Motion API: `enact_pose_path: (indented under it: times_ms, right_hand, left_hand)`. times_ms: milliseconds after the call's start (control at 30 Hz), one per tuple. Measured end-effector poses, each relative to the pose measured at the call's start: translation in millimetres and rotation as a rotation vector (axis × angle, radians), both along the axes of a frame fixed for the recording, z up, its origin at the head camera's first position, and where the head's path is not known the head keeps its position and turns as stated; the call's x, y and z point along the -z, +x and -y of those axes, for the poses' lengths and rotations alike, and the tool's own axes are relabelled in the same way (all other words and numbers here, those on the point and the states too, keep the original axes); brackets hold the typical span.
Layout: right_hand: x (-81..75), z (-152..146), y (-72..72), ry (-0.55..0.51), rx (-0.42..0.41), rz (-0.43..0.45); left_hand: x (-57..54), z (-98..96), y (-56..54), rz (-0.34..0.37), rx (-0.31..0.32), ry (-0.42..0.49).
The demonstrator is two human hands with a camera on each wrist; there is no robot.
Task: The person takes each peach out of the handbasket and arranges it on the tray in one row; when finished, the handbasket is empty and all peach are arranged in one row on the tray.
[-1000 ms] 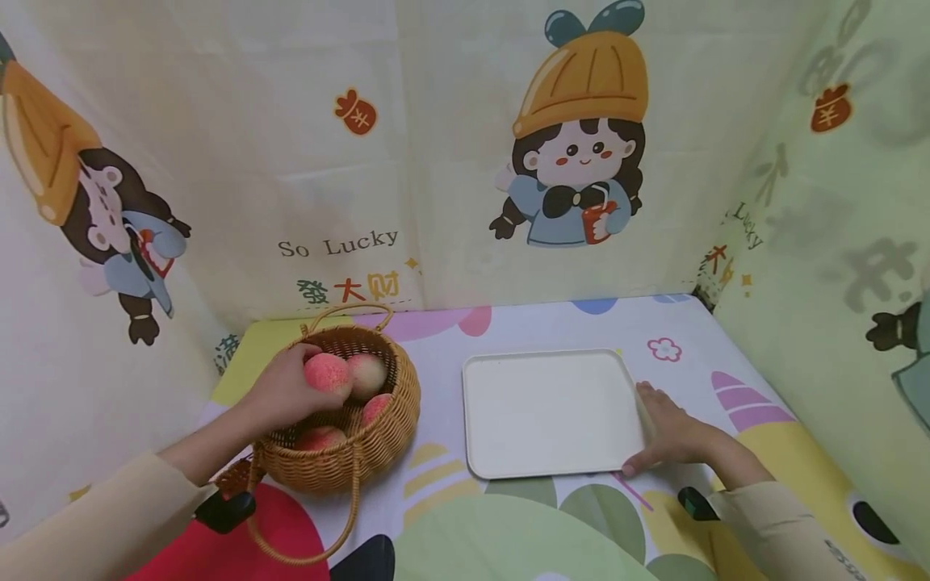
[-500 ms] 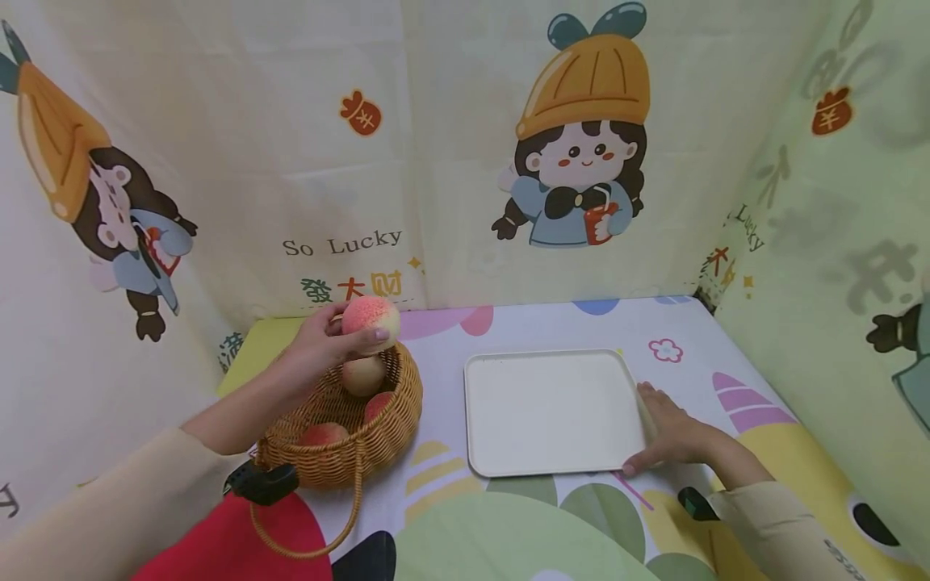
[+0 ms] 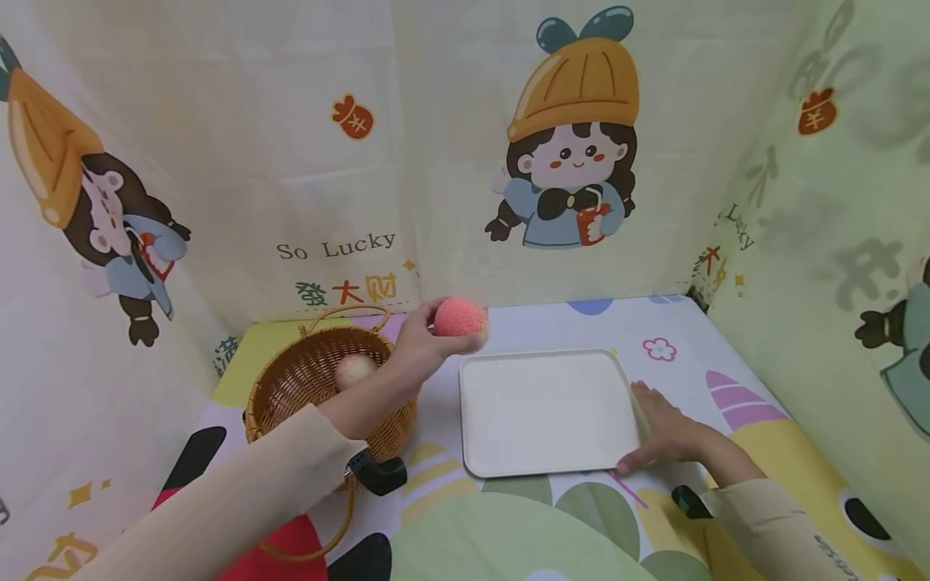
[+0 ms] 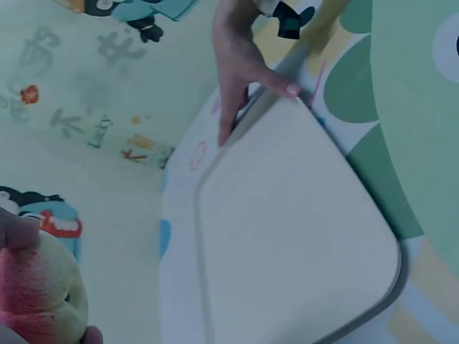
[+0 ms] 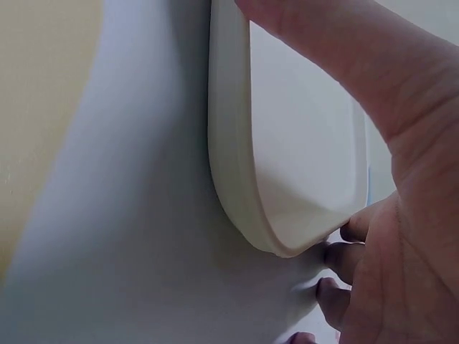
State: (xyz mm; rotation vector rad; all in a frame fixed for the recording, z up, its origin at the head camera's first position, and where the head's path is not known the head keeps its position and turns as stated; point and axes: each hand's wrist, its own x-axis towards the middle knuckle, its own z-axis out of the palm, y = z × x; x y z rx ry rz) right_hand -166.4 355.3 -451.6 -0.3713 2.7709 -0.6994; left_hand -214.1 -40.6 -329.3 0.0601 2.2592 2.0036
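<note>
My left hand [image 3: 417, 345] holds a pink and cream peach [image 3: 461, 316] in the air, just beyond the far left corner of a white rectangular tray [image 3: 548, 415]. In the left wrist view the peach [image 4: 41, 290] shows its crease, with fingertips around it. A brown wicker basket [image 3: 279, 387] stands on the left under my left forearm. One pale peach [image 3: 355, 371] shows inside it; the sleeve covers the basket's near part. My right hand [image 3: 672, 432] touches the tray's right side with fairly straight fingers, its thumb at the near right corner.
A patterned cloth [image 3: 567, 541] covers the table, and printed cloth walls [image 3: 450, 161] close it in at the back and both sides. The basket's loop handle [image 3: 341, 532] hangs down on the near side.
My left hand has lifted the peach out of the basket and carried it right, toward the tray's far left corner. My right hand has stayed at the tray's edge.
</note>
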Motion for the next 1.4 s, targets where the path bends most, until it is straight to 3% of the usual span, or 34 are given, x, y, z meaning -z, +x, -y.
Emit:
enact_pose_path:
  times_ms: [367, 500, 633, 800, 933, 1100, 1400]
  right_hand:
    - [-3.3, 2, -0.4, 0.023, 0.003, 0.022]
    - [-2.9, 3, -0.7, 0.009, 0.001, 0.013]
    - [5.1, 0, -4.5, 0.015, 0.004, -0.003]
    - [2.4, 2, -3.7, 0.011, 0.012, 0.004]
    - [-4.9, 6, -0.6, 0.01, 0.003, 0.001]
    - [-5.0, 5, -0.2, 0.034, 0.005, -0.016]
    - [0.7, 1, 0.2, 0.013, 0.006, -0.023]
  left_hand:
    - [65.3, -38.5, -9.5, 0.041, -0.079, -0.185]
    - [93.1, -42.1, -7.3, 0.043, -0.077, -0.301]
    - [110.6, -44.6, -2.7, 0.05, -0.075, -0.34]
    - [117.4, -47.8, 0.7, 0.056, -0.107, -0.334]
    - [121.4, -47.0, 1.3, 0.019, -0.12, -0.4]
    - [123.7, -45.7, 1.4, -0.033, -0.082, -0.424]
    - [119.9, -42.8, 2.2, -0.006, -0.044, -0.393]
